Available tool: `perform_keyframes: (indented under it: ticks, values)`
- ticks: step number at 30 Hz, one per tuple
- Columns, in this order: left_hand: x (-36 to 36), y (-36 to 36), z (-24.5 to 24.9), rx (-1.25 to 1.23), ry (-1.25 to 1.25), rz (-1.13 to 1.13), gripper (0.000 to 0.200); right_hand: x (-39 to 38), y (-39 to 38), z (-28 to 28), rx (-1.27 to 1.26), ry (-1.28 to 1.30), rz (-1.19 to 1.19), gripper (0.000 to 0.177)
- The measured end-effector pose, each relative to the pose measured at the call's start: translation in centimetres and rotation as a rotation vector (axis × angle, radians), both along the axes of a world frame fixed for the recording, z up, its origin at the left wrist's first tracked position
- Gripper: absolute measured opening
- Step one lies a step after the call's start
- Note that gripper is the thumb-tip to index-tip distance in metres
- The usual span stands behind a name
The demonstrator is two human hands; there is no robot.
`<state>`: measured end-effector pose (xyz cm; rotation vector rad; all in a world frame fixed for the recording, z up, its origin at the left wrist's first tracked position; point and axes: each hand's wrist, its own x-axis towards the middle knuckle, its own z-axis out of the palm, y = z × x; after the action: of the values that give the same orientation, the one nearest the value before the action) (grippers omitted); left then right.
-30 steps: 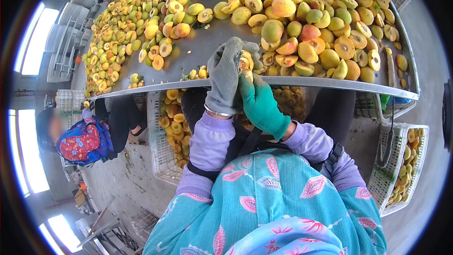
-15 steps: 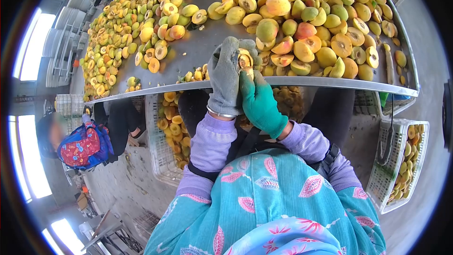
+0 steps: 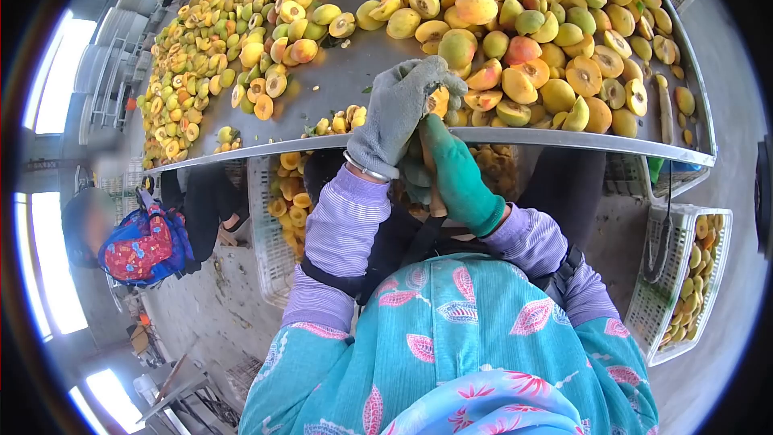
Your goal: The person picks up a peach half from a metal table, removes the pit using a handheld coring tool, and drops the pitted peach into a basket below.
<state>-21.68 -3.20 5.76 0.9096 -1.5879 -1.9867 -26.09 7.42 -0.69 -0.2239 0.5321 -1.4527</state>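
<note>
My left hand (image 3: pixel 392 117), in a grey glove, is closed around a cut yellow peach (image 3: pixel 437 102) just above the table's front edge. The peach's orange cut flesh shows between the fingers; the rest is covered. My right hand (image 3: pixel 460 177), in a green glove, is wrapped round a tool with a tan handle (image 3: pixel 437 205), whose butt points down toward my body. The tool's working end is hidden at the fruit. Whole and halved peaches (image 3: pixel 555 72) lie heaped just beyond my hands.
The metal table (image 3: pixel 322 89) has a raised front rim (image 3: pixel 274 147). More halves (image 3: pixel 193 80) spread to the left. Below stand a crate of fruit (image 3: pixel 291 217) and a white crate (image 3: pixel 680 282) at right. A person with a blue and red bag (image 3: pixel 145 246) is at left.
My left hand has turned over the peach and its fingers now curl across the top. The right hand has dropped slightly toward me, and the tan handle has come into view.
</note>
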Motion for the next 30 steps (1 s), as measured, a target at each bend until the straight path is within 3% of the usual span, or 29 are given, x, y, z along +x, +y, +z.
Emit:
perform_keyframes:
  ticks: [2, 5, 9, 10, 13, 14, 17, 18, 21, 22, 24, 26, 27, 29, 30]
  values:
    - [0.6, -0.3, -1.0, 0.028, 0.115, -0.045, 0.04, -1.5, 0.7, 1.0, -0.161, -0.451, 0.202, 0.047]
    - [0.4, -0.3, -1.0, -0.168, 0.143, -0.112, 0.044, -2.0, 0.8, 0.5, -0.285, -0.667, 0.328, 0.046]
    - [0.4, -0.9, -1.1, -0.07, 0.006, -0.188, 0.041, -2.3, 1.5, 2.8, 0.05, -0.069, 0.258, 0.046]
    - [0.9, -0.7, -1.0, -0.467, 0.126, -0.23, 0.041, -2.4, 1.0, 1.4, -0.147, -0.502, 0.362, 0.045]
    - [2.5, 0.8, -0.7, 0.307, 0.286, 0.152, 0.03, -1.4, -0.3, 0.9, -0.286, -0.728, 0.518, 0.046]
    - [3.3, 1.4, -0.2, 0.332, 0.293, 0.229, 0.032, -0.9, -0.2, 1.0, -0.261, -0.738, 0.553, 0.046]
    - [5.5, 1.3, 0.9, -0.34, 0.043, 0.068, 0.041, 0.1, 0.6, 3.2, -0.152, -0.191, 0.492, 0.045]
    - [5.9, 0.9, 2.1, -0.285, -0.019, -0.017, 0.04, 0.6, 0.6, 2.9, -0.152, -0.259, 0.489, 0.045]
    - [5.8, 1.9, 2.3, 0.168, 0.233, 0.082, 0.038, 1.1, 0.0, 2.5, -0.329, -0.88, 0.665, 0.045]
    - [5.8, 1.8, 1.5, 0.23, 0.291, 0.16, 0.039, 1.3, -0.1, 2.5, -0.354, -0.94, 0.666, 0.046]
    - [6.6, 2.8, 1.6, 0.163, 0.329, 0.598, 0.036, 1.3, 0.6, 2.8, -0.35, -0.894, 0.679, 0.046]
    - [10.9, 2.8, 0.6, -0.021, 0.155, 0.728, 0.033, 0.6, 2.0, 3.2, -0.303, -0.767, 0.671, 0.045]
    - [15.7, 1.2, -0.9, -0.17, -0.021, 0.626, 0.031, 0.1, 2.8, 2.1, -0.128, -0.672, 0.649, 0.045]
    - [20.0, -2.0, -1.2, -0.702, -1.354, 0.353, 0.028, -0.8, 3.8, -0.9, 0.199, -0.464, 0.558, 0.045]
    - [18.9, -2.6, -1.5, -0.826, -1.232, 0.355, 0.029, -0.9, 4.3, -1.2, 0.254, -0.352, 0.539, 0.045]
